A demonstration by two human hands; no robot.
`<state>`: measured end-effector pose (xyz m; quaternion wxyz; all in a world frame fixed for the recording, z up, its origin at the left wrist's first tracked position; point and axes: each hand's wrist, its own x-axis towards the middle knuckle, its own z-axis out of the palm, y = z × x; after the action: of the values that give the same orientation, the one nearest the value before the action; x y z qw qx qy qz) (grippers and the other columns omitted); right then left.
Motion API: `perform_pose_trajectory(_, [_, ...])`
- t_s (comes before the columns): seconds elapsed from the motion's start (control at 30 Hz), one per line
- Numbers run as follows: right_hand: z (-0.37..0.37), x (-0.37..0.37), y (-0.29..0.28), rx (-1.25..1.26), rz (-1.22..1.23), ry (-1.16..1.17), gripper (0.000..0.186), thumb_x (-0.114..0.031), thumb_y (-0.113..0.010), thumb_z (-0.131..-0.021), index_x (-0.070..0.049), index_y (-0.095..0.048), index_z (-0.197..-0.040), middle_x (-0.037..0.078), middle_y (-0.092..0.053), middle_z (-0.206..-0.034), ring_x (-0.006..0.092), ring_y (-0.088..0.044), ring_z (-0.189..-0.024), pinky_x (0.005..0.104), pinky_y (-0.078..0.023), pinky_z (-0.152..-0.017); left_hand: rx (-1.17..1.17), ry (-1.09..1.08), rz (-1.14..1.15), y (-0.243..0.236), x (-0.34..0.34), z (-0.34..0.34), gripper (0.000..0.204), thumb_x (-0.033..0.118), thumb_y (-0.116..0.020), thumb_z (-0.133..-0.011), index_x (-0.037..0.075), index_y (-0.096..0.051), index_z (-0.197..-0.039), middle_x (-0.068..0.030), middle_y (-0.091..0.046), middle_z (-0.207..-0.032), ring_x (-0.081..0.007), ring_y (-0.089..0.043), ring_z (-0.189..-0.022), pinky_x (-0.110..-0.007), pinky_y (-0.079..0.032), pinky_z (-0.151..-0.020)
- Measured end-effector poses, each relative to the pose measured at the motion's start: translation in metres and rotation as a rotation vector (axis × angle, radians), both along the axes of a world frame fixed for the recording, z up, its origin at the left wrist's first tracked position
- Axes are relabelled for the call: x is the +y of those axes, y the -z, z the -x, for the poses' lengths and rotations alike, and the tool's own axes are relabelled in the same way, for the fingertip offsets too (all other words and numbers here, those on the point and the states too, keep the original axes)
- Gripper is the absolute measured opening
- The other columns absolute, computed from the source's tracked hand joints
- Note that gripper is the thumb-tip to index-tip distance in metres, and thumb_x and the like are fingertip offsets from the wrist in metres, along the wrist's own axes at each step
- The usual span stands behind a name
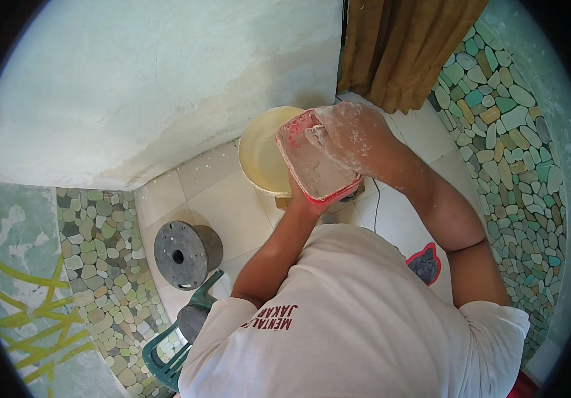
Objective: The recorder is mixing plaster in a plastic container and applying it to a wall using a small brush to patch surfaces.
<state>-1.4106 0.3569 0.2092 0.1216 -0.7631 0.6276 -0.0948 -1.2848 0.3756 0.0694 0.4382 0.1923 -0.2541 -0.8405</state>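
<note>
A red rectangular plastic tub (pixel 290 169) of greyish-beige paste (pixel 318 174) is tilted in front of me. My left hand (pixel 296 188) holds it from below and at its near left side; most of those fingers are hidden by the tub. Smeared with pale paste, my right hand (pixel 353 136) reaches over the tub's far right side. Its fingers are curled down at the paste, and whether something is between them does not show. Just left of the tub stands a round pale-yellow bucket (pixel 251 149), partly covered by it.
A black spool-like cylinder (pixel 178 255) stands on the tiled floor (pixel 216 199) at left, near a green plastic chair (pixel 159 365). A brown curtain (pixel 411 53) hangs beside the pale wall (pixel 186 79). A dark cable (pixel 377 205) and a red-edged dark shape (pixel 426 264) lie at right.
</note>
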Motion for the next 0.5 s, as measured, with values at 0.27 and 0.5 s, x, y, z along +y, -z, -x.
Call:
perform_pose_trajectory(0.27, [-0.009,-0.011,0.002,0.107,-0.070,0.013,0.032,-0.030,-0.053,-0.090,-0.002,-0.065,-0.100,0.019,-0.067,-0.097,0.0353,-0.064,-0.092,0.0465,-0.050,-0.081,0.618,0.172,-0.405,-0.005,0.002,0.000,0.060,0.057,-0.033,-0.096,0.016,-0.040,-0.140,-0.0094,-0.045,-0.141,-0.0322,-0.045,-0.127,-0.056,-0.037,-0.104])
perform_pose_trajectory(0.5, [-0.006,-0.016,0.029,0.009,-0.093,-0.084,0.026,-0.024,-0.053,-0.089,-0.002,-0.065,-0.098,0.019,-0.067,-0.095,0.0356,-0.064,-0.091,0.0466,-0.051,-0.081,0.330,0.026,-0.397,0.012,-0.003,0.006,0.062,0.058,-0.031,-0.096,0.016,-0.039,-0.141,-0.0084,-0.046,-0.140,-0.0305,-0.045,-0.127,-0.048,-0.036,-0.108])
